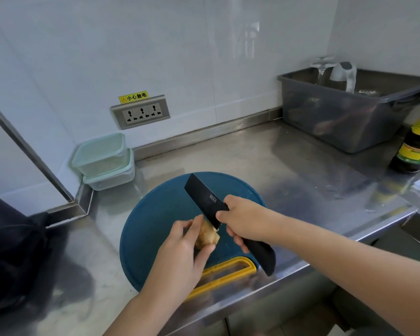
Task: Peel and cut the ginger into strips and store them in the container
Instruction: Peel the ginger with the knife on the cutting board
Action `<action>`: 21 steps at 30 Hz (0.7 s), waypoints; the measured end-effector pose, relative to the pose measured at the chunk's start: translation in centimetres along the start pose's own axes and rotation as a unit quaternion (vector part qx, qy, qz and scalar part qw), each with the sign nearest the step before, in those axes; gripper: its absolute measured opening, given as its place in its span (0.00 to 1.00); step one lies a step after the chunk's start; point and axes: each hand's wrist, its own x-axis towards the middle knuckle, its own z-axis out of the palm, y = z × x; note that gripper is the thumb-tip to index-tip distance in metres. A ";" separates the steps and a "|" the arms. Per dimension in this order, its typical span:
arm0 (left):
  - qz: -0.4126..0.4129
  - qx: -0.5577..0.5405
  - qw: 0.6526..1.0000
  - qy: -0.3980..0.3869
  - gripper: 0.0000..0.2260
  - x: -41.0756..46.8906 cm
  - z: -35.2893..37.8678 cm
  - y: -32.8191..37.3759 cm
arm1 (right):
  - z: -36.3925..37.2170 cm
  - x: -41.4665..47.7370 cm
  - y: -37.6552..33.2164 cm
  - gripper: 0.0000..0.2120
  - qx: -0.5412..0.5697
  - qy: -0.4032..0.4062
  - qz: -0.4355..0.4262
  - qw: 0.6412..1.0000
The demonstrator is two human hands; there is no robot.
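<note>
Stainless-steel counter (289, 166), white tiled wall behind; items listed by position.

1. Cutting board (155, 214): round, blue, with a yellow handle loop (228, 272) turned toward you. It lies at the counter's front edge, probably so that scrapings fall on it.
2. Ginger (207, 235): one knobbly piece, held just above the middle of the board. Your left hand (182, 253) pinches it, thumb on the near side and fingers curled over the far side. This leaves its right face bare to the blade.
3. Knife (204, 200): black cleaver. Your right hand (245, 219) is wrapped round it where handle meets blade, a choked-up hold that suits fine scraping. The heel of the edge touches the ginger, so peeling appears to be the step in hand. No strips are visible.
4. Lidded containers (102, 161): two, pale green and translucent, stacked in the left corner well apart from the board, presumably waiting for the strips.
5. Wall socket (141, 111): triple outlet.
6. Grey bin (337, 117): back right, holding an upturned glass (321, 69).
7. Dark bottle (415, 146): right edge.

Writing: a yellow sticker (133, 96) above the socket reads 小心触电. The blade carries a small white mark, too small to read. The bottle's yellow-green label is illegible.
</note>
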 end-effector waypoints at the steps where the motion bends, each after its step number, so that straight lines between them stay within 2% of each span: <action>1: -0.001 -0.003 1.000 0.000 0.27 0.1 0.0 0.0 | -0.1 0.0 -0.3 0.06 0.008 -0.010 0.010 1.000; 13: -0.003 -0.007 1.000 0.005 0.27 0.4 0.1 0.1 | 0.3 0.6 -0.8 0.03 -0.004 -0.030 0.039 0.999; 21: -0.002 -0.011 1.000 0.025 0.27 0.2 0.5 0.2 | 1.5 0.7 -0.7 0.06 -0.072 0.014 0.024 0.997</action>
